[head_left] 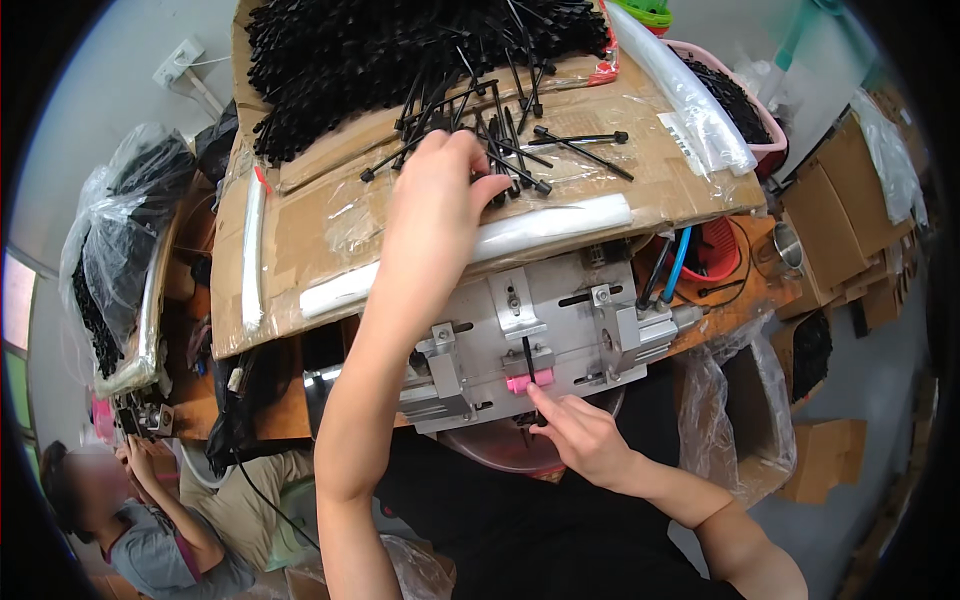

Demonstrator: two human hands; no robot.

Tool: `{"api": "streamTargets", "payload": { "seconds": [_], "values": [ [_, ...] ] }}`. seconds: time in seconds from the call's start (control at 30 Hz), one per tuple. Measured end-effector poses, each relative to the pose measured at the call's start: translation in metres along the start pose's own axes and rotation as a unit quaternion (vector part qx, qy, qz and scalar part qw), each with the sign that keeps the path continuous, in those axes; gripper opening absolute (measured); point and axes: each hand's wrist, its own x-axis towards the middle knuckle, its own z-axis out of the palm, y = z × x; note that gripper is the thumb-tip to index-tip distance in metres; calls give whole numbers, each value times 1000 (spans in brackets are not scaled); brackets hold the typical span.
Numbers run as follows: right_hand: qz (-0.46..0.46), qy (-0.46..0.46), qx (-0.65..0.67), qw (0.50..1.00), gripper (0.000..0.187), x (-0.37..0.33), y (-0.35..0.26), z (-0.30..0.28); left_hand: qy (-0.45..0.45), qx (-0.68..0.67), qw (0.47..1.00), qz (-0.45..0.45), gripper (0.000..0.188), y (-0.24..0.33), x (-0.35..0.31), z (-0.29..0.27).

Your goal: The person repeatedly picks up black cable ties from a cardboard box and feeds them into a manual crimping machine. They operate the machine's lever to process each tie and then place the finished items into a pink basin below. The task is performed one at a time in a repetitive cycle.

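My left hand (440, 185) reaches over the cardboard flap with bent fingers, closed among thin black plastic rods (515, 150) with knobbed ends. Its fingertips are partly hidden, so how many rods it grips cannot be told. Below, a silver metal fixture (505, 300) carries a small pink block (528, 381) at its front, with one black rod (529, 356) standing lengthwise above the block. My right hand (590, 440) touches the pink block with its outstretched index fingertip; thumb and index are apart and the other fingers are curled. Dark rod ends show below the block near the thumb.
A large cardboard box (330, 220) heaped with black rods stands behind the fixture. White tape rolls its front edge. A red basket (715, 250), a pink tub (765, 120) and a plastic-lined box (740, 420) are at right. Another person (160, 520) works at lower left.
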Motion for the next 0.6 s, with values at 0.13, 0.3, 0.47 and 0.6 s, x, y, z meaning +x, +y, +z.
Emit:
{"api": "streamTargets", "payload": {
  "seconds": [0.13, 0.3, 0.47, 0.6],
  "values": [
    [-20, -42, -29, 999, 61, 16, -6, -28, 23, -44, 998, -24, 16, 9, -33, -39],
    [-116, 172, -208, 956, 21, 120, 8, -83, 73, 24, 996, -52, 17, 31, -105, -52],
    [20, -12, -196, 980, 24, 205, 47, -96, 20, 27, 999, -27, 69, 66, -189, -8],
    [60, -74, 37, 995, 21, 205, 26, -136, -55, 20, 998, -35, 76, 78, -223, 29]
  ]
}}
